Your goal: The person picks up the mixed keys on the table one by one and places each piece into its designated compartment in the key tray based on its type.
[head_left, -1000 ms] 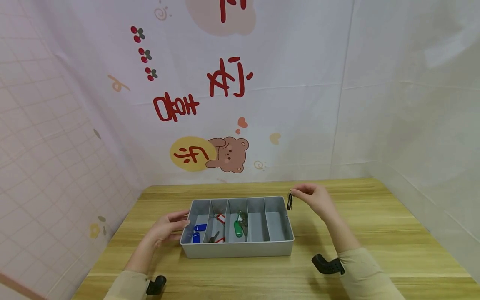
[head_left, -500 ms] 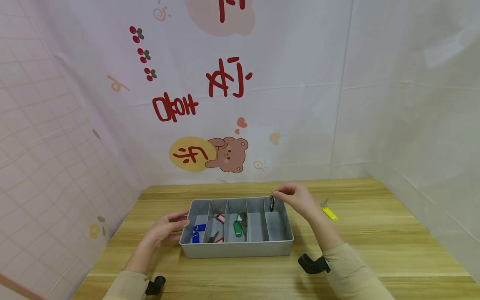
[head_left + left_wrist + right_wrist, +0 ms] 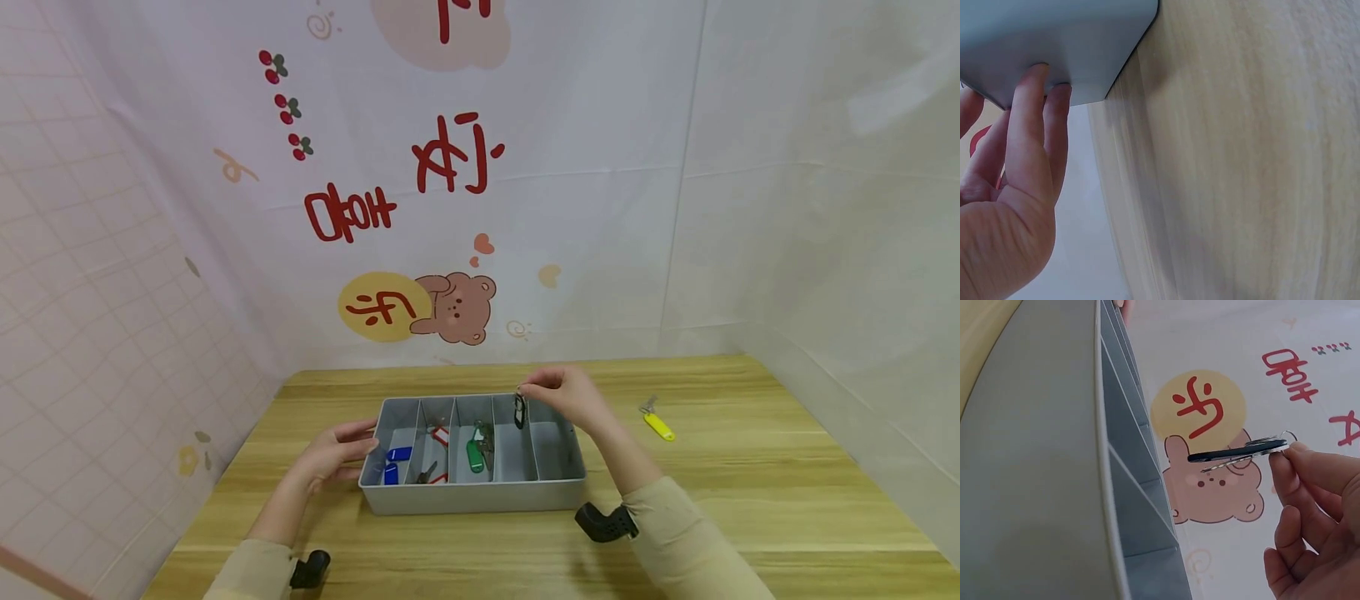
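Note:
My right hand (image 3: 573,396) pinches the ring of a key with a black tag (image 3: 520,411), which hangs over the fourth compartment from the left. In the right wrist view, the black key tag (image 3: 1235,452) and a metal key extend from the thumb and fingertip. My left hand (image 3: 333,457) rests against the left end of the grey compartment box (image 3: 480,500); its straight fingers (image 3: 1027,131) touch the outer wall. Blue key tags (image 3: 399,454) lie in the first compartment, red tags (image 3: 440,436) with keys in the second, green tags (image 3: 475,456) with keys in the third.
A key with a yellow tag (image 3: 659,427) lies on the wooden table (image 3: 750,483), right of the box. A white printed curtain (image 3: 600,208) hangs behind the table and along both sides.
My right hand has moved left with the black-tagged key, from beside the box's right end to over the fourth compartment. The yellow-tagged key has come into sight. My left hand stays put.

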`<state>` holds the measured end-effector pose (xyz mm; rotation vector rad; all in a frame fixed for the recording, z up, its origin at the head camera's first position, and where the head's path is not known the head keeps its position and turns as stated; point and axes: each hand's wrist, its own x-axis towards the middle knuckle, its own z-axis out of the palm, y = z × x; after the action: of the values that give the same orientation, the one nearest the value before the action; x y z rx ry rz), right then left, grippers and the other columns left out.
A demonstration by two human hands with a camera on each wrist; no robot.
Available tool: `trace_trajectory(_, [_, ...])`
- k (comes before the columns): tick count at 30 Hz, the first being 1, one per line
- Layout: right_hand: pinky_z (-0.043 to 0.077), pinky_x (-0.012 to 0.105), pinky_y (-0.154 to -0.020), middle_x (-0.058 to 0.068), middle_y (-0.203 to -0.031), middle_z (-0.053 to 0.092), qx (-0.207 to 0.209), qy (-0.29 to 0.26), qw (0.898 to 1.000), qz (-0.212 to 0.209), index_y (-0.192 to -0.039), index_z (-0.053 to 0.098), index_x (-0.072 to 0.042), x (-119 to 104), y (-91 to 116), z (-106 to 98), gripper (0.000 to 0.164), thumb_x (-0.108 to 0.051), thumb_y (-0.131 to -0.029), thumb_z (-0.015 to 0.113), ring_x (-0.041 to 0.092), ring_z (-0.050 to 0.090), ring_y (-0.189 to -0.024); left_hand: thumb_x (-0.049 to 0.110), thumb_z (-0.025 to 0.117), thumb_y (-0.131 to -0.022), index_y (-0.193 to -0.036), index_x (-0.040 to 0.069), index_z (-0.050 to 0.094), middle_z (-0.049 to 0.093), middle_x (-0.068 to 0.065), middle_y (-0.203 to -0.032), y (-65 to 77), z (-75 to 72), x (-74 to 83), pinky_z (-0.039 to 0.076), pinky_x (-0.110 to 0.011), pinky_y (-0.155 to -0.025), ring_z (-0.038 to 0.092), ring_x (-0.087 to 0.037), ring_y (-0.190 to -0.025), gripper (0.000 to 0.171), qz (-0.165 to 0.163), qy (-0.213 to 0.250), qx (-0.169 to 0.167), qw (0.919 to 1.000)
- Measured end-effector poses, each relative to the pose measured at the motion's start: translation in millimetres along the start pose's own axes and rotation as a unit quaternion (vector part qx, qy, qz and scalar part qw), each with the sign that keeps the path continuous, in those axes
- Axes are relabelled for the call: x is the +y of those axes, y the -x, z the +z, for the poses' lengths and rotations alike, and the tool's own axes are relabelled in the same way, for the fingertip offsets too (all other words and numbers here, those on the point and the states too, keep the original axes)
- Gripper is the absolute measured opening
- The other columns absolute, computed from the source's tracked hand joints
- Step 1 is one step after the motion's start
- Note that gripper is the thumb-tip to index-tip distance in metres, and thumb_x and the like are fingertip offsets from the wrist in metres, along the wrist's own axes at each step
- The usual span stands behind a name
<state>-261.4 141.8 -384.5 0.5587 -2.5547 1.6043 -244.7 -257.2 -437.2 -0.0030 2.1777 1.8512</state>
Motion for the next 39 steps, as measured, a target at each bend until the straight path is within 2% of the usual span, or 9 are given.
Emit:
trace_trajectory(5, [0.054,0.037,-0.078,0.0,-0.093,0.071,-0.026,0.013,0.999,-0.017,-0.097,0.077,-0.009,-3.0,-4.1,3.5,0.012,-0.019,-0.09,0.075,0.016,0.065,-0.085,0.008,0.064,-0.096,-0.15,-0.006,0.035,0.046,-0.03,-0.142,0.2,0.3,1.0,0.056,-0.047,-0.085,0.061,-0.032,-0.111,0.063,0.001,-0.002,-0.004,1.0])
trace_trajectory(12, [0.055,0.043,-0.078,0.001,-0.091,0.072,-0.075,0.005,0.997,-0.007,-0.094,0.077,-0.006,-1.3,-8.2,5.1,0.011,-0.016,-0.091,0.074,0.026,0.066,-0.087,0.011,0.069,-0.093,-0.149,-0.006,0.037,0.047,-0.03,-0.141,0.8,0.2,1.3,0.057,-0.047,-0.084,0.063,-0.029,-0.108,0.066,-0.002,-0.006,0.001,1.0])
trace_trajectory(18, [0.054,0.039,-0.078,0.001,-0.091,0.072,-0.108,0.012,0.994,0.011,-0.091,0.077,-0.004,-1.6,-10.6,4.7,0.01,-0.014,-0.09,0.074,0.016,0.064,-0.084,0.011,0.069,-0.094,-0.149,-0.006,0.037,0.047,-0.029,-0.142,2.0,0.6,2.2,0.057,-0.046,-0.082,0.065,-0.027,-0.105,0.066,-0.004,-0.006,0.002,1.0])
trace_trajectory(26, [0.054,0.036,-0.079,-0.002,-0.082,0.07,-0.159,0.061,0.985,0.025,-0.091,0.077,-0.005,-0.7,-16.6,4.3,0.009,-0.012,-0.092,0.072,0.014,0.063,-0.081,0.01,0.067,-0.095,-0.15,-0.006,0.035,0.045,-0.03,-0.143,3.0,0.8,3.3,0.056,-0.049,-0.085,0.064,-0.03,-0.107,0.065,-0.003,-0.006,-0.005,1.0])
trace_trajectory(35, [0.054,0.033,-0.074,-0.004,-0.079,0.069,-0.181,0.097,0.978,0.047,-0.089,0.078,-0.007,-0.4,-22.1,4.8,0.009,-0.013,-0.091,0.072,0.012,0.062,-0.079,0.009,0.067,-0.095,-0.149,-0.006,0.036,0.044,-0.031,-0.143,1.3,0.2,1.6,0.057,-0.046,-0.083,0.066,-0.028,-0.103,0.064,-0.001,-0.005,-0.004,1.0])
trace_trajectory(39, [0.055,0.033,-0.074,-0.004,-0.079,0.069,-0.19,0.097,0.976,0.043,-0.088,0.078,-0.005,0.4,-23.5,5.2,0.008,-0.012,-0.091,0.073,0.011,0.063,-0.078,0.01,0.068,-0.094,-0.149,-0.005,0.037,0.044,-0.031,-0.143,1.6,0.5,1.3,0.058,-0.045,-0.082,0.066,-0.026,-0.102,0.065,-0.001,-0.006,-0.001,1.0])
